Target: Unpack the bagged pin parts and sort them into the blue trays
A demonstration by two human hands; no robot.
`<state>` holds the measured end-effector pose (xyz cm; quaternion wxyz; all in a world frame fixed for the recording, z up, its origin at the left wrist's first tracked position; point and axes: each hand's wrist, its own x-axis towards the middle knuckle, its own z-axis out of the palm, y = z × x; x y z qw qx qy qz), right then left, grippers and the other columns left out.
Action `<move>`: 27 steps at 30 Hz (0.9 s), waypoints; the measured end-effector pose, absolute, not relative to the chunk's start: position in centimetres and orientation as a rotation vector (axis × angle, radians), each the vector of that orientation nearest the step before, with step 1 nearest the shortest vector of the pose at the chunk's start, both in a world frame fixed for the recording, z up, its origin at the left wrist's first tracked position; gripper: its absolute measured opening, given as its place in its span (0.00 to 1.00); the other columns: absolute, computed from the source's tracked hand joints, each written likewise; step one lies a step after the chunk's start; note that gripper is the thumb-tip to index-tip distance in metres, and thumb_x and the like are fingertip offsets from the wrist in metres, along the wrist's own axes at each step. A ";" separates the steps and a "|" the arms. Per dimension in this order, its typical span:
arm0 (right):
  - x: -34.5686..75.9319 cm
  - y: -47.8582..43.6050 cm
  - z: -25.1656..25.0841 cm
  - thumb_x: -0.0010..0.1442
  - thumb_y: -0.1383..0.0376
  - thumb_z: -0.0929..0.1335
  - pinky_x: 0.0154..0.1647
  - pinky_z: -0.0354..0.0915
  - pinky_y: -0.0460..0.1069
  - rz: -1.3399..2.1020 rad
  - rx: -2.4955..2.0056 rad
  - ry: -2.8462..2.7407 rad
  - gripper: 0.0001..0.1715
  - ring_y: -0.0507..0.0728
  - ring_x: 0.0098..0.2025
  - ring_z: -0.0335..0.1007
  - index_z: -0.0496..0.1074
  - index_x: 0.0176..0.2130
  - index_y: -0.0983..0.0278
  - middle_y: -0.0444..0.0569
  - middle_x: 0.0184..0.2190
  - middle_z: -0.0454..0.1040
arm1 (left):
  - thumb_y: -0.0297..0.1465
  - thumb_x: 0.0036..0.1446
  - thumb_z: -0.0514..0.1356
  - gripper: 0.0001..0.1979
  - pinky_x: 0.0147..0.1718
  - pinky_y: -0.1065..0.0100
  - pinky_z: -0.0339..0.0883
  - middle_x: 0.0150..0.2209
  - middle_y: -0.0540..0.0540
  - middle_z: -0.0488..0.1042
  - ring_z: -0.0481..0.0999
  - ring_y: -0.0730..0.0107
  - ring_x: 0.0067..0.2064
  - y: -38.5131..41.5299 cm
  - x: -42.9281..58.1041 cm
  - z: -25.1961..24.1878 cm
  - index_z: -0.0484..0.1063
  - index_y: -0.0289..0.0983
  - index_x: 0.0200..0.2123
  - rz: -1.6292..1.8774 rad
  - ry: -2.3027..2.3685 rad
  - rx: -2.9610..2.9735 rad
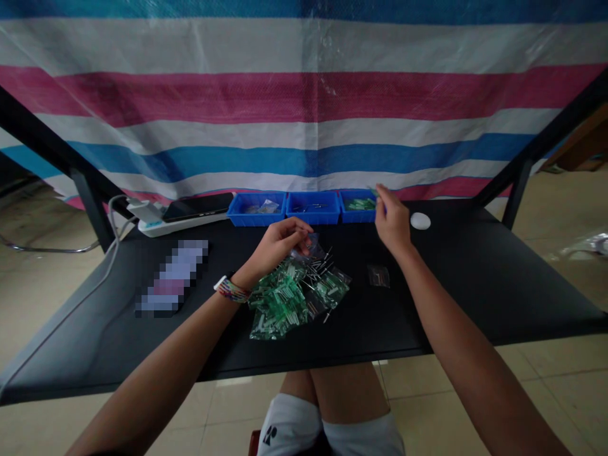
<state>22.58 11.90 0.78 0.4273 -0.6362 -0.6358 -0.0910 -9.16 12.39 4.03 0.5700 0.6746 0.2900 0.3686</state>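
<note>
My left hand (286,239) is closed on a small clear plastic bag (306,246) above the near pile. My right hand (392,218) pinches a thin green stick-like piece (373,190) over the edge of the right blue bin (358,215), which holds similar green pieces. Below my left hand lie several clear bags with green pieces (285,297) and loose thin metal pins (318,269). Metal pins also lie in the middle blue bin (313,217). The left blue bin (256,218) contains small clear bags.
A flat clear bag (379,276) lies right of the pile. Beyond my right hand sits a white round disc (420,221). At left are a white power strip (156,227) with a cable, a dark phone (199,206) and a pixelated object (173,278). A striped sheet (304,95) hangs behind the black table (456,285).
</note>
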 end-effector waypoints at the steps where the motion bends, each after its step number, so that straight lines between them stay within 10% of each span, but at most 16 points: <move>1: 22.3 12.0 0.4 0.78 0.56 0.56 0.75 0.55 0.71 -0.250 -1.653 -1.707 0.32 0.70 0.75 0.61 0.72 0.68 0.67 0.61 0.69 0.72 | 0.37 0.64 0.66 0.12 0.28 0.72 0.74 0.31 0.47 0.80 0.82 0.70 0.28 12.4 -9.1 4.0 0.77 0.33 0.43 0.867 0.681 1.588; 5: 21.1 12.0 -0.4 0.77 0.49 0.58 0.77 0.44 0.75 -0.312 -1.797 -1.869 0.36 0.73 0.78 0.52 0.73 0.67 0.69 0.63 0.70 0.70 | 0.36 0.64 0.65 0.10 0.28 0.72 0.73 0.30 0.47 0.79 0.81 0.71 0.27 12.5 -9.1 3.9 0.77 0.33 0.42 0.870 0.677 1.604; 17: 20.3 11.7 -0.3 0.75 0.56 0.63 0.75 0.49 0.75 -0.255 -1.712 -1.733 0.32 0.73 0.79 0.47 0.65 0.72 0.62 0.60 0.77 0.58 | 0.31 0.60 0.65 0.09 0.33 0.69 0.71 0.36 0.43 0.83 0.80 0.68 0.34 11.8 -9.3 4.5 0.84 0.35 0.41 0.839 0.779 2.083; 27: 14.7 7.9 1.6 0.69 0.70 0.66 0.72 0.63 0.68 -0.041 -1.258 -1.966 0.20 0.66 0.69 0.66 0.79 0.57 0.59 0.55 0.60 0.78 | 0.28 0.53 0.70 0.17 0.58 0.49 0.72 0.47 0.40 0.86 0.82 0.54 0.49 14.0 -10.2 2.2 0.86 0.42 0.48 0.792 0.854 2.419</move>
